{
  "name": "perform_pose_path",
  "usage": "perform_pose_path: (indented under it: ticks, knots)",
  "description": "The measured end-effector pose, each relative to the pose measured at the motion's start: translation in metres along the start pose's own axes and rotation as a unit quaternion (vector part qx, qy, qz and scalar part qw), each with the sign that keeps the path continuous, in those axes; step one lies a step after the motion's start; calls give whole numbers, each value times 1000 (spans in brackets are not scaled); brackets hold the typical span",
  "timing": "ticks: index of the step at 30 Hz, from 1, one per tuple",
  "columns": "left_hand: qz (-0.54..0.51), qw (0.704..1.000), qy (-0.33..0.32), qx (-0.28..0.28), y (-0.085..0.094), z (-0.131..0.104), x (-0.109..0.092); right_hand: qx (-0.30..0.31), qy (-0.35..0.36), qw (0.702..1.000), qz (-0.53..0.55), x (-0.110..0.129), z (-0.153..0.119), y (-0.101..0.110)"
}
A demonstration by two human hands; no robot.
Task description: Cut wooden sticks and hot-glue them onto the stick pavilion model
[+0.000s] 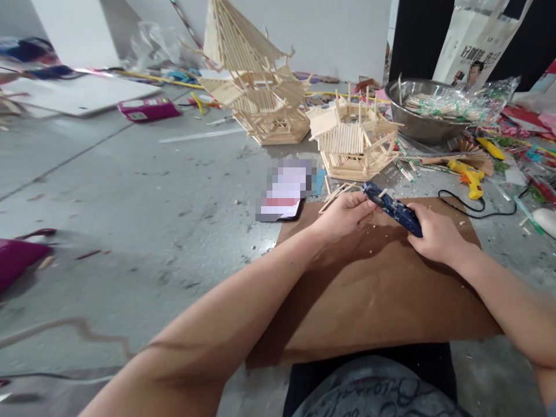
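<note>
Held in right hand (436,234): dark blue tool (397,214), flecked with pale marks, near end enclosed by the curled fingers, rest of its length running forward and leftward from them. At the tool's far end: left hand (347,215), fingers bent and close together against it. Cannot tell from this view whether pinching something or only steadying the tool. Projecting from the tool, just to the right of the left fingertips: short pale stick (383,193), lower part hidden.

Beneath both hands: brown sheet (360,301), pale crumbs scattered near the fingers. Just past the left fingers, about the sheet's far edge: loose sticks (337,197), some overlapping. To the left of the same fingers: phone (284,188), lying flat, screen lit and partly blurred, with blue scrap (320,182) just beside it.

Ahead, beyond the left fingers: low stick structure (341,139), many-sided, with uprights rising above slatted panels. Farther off, leftward of those fingers: tall stick tower (243,43), tiered, with pointed roof. Forward and right of the right fingers: yellow glue gun (467,175), lying on its side. Beyond that: metal bowl (428,130), containing wrapped sticks (443,107) with green markings.
</note>
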State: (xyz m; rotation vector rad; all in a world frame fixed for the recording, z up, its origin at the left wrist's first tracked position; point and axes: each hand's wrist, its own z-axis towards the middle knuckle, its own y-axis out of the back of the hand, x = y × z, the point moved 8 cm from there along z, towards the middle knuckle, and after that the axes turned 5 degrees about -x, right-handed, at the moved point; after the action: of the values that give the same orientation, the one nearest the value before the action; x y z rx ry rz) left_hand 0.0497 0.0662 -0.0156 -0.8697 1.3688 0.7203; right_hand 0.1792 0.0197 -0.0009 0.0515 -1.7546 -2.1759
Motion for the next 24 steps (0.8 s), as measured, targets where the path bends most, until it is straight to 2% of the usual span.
perform_pose_path:
  ticks: [6, 12, 17, 24]
  knots:
    - [14, 1000, -17, -11, -1, 1, -4, 19, -36, 999, -26, 0, 1, -1]
    - [31, 996, -40, -69, 3, 1, -5, 61, -73, 995, -36, 0, 1, -3]
    - [56, 992, -55, -94, 5, 2, 0, 81, -87, 993, -26, 0, 0, -5]
    - [137, 982, -18, -131, 5, 13, 2, 117, -112, 986, 43, -9, 8, -3]
